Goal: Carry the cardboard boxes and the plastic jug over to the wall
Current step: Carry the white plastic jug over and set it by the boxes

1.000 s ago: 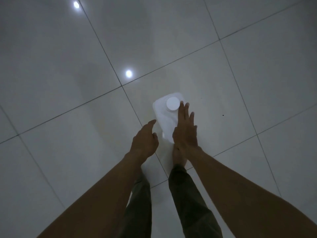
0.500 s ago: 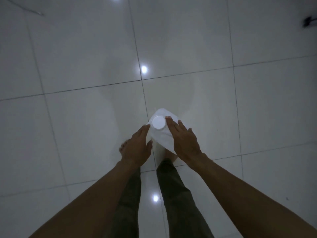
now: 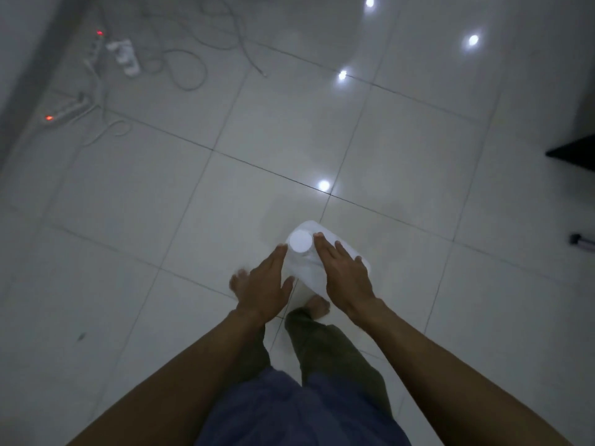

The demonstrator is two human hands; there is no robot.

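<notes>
Between the two hands, out in front of the legs and above the tiled floor (image 3: pixel 161 204), sits the white plastic jug (image 3: pixel 304 268), its round cap (image 3: pixel 300 241) facing up at the camera. It seems to be lifted clear of the tiles, though the steep downward view makes that hard to confirm. Smooth moulded plastic like this is probably slippery and gives a little when squeezed. How full it is cannot be seen, so its weight is a guess. No handle shows, so the flat sides below the cap look like the sensible place to press, with a hand under the base being safer if it proves heavy. The left hand (image 3: pixel 262 286) lies along the jug's left side with fingers straight, their tips reaching up beside the cap. The right hand (image 3: pixel 346 278) is laid flat over the right shoulder of the jug, fingers extended and slightly spread. Neither hand curls round anything. It is a palm-to-palm clamp, which could slip. Both forearms reach forward and down. The wall (image 3: pixel 16 59) is at the far left, with power strips (image 3: pixel 64 109) and loose cables (image 3: pixel 190 69) on the floor nearby.
</notes>
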